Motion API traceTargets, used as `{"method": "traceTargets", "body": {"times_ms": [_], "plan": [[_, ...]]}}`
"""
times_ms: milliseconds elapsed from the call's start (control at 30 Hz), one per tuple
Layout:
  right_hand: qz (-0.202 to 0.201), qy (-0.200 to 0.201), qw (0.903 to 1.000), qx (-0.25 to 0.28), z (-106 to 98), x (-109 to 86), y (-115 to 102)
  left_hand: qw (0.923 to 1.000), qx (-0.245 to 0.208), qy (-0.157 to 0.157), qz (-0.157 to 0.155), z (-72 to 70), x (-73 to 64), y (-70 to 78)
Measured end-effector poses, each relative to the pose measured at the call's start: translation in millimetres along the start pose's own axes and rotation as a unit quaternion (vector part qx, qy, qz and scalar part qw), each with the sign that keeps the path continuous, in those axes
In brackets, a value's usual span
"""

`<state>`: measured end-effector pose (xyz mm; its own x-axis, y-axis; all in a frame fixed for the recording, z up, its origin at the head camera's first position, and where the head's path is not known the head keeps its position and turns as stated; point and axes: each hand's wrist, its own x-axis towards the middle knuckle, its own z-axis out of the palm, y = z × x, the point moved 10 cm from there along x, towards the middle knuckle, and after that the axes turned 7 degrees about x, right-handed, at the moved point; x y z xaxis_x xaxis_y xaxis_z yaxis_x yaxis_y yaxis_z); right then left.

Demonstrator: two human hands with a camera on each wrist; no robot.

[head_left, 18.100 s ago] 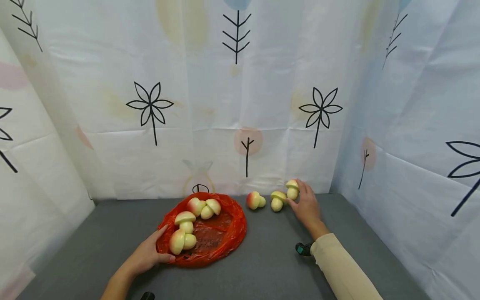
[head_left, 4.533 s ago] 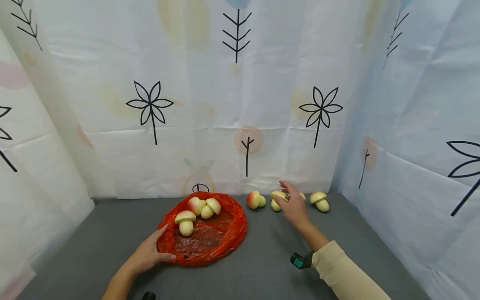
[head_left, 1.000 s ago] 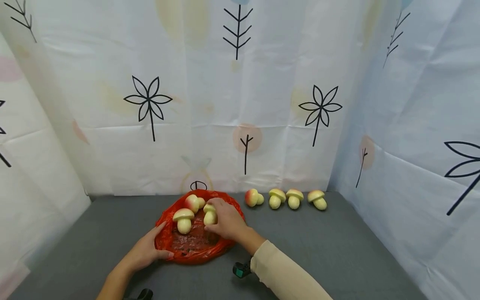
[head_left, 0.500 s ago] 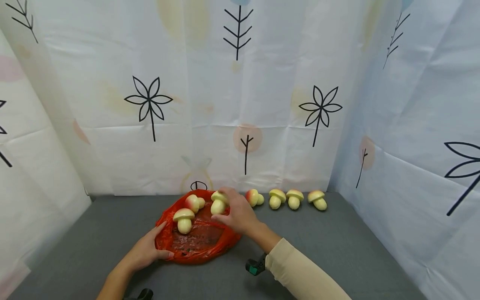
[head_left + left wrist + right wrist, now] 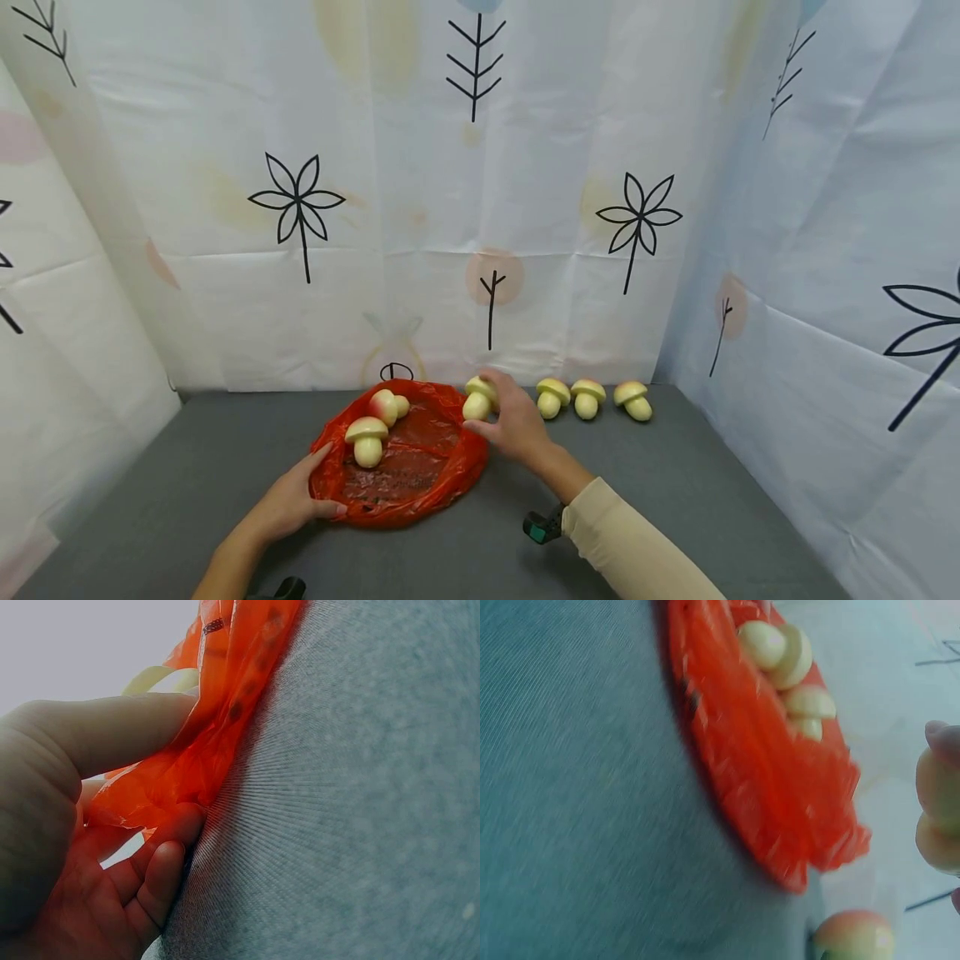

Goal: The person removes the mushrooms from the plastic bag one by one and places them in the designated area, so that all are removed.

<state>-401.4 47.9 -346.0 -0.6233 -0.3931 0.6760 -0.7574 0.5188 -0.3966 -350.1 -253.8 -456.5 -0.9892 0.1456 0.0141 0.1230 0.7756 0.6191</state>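
My right hand (image 5: 513, 425) holds a cream toy mushroom (image 5: 477, 401) upright by its cap and stem, over the right rim of a red plastic bag (image 5: 408, 515). The bag lies with its mouth rolled wide. Inside are two more mushrooms: one upright (image 5: 367, 442) with a pale cap, one on its side (image 5: 386, 407) with a reddish cap. My left hand (image 5: 291, 502) grips the bag's left edge; the left wrist view shows the red plastic (image 5: 225, 705) between thumb and fingers.
Three mushrooms, left (image 5: 552, 398), middle (image 5: 587, 398) and right (image 5: 633, 401), stand in a row along the back of the grey table (image 5: 675, 500). A reddish-capped mushroom (image 5: 853, 934) shows in the right wrist view, hidden behind my right hand in the head view. Patterned cloth (image 5: 420, 317) hangs behind.
My right hand has lifted a mushroom from inside the bag and carried it right, to the bag's rim. Earlier, another mushroom left the bag and one joined the row's right end. Left hand stays put.
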Motion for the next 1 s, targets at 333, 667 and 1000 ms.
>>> {"method": "traceTargets", "body": {"times_ms": [333, 667, 1000], "plan": [[0.051, -0.012, 0.9986, -0.007, -4, -21.2, 33, 0.9999, 0.013, -0.001, -0.007, -0.3, 0.9, -0.4], [0.101, -0.032, 0.9943, 0.002, 0, -36.4, 62, 0.9998, 0.015, -0.002, -0.014, 1.1, 0.1, -2.6], [0.124, -0.043, 0.9912, -0.019, 1, -41.9, 77, 0.9999, 0.009, -0.002, -0.014, 1.2, 0.1, -2.0]]}}
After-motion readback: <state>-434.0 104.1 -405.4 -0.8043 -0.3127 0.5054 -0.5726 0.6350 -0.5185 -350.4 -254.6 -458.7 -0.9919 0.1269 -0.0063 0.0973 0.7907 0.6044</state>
